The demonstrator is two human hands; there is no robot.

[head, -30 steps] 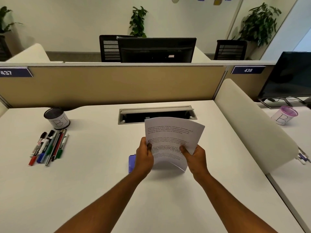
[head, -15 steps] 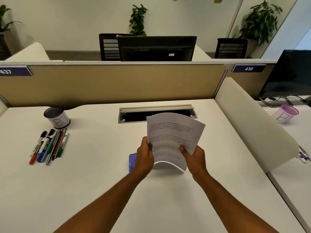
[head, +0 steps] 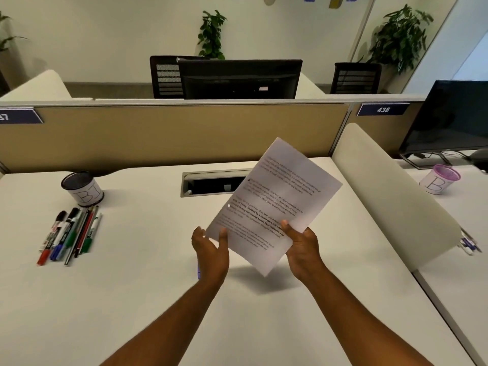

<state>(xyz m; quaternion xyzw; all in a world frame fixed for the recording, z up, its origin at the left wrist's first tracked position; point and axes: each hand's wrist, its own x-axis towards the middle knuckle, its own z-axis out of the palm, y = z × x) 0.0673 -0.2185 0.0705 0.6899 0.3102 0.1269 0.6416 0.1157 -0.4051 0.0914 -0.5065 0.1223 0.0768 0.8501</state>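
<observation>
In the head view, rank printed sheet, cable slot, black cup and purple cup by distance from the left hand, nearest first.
1. printed sheet: touching the left hand at its thumb.
2. cable slot: straight behind it.
3. black cup: back left.
4. purple cup: far right.

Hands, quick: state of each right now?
Left hand: open, thumb touching the printed sheet at its lower corner.
Right hand: holding the printed sheet by its lower edge.
</observation>
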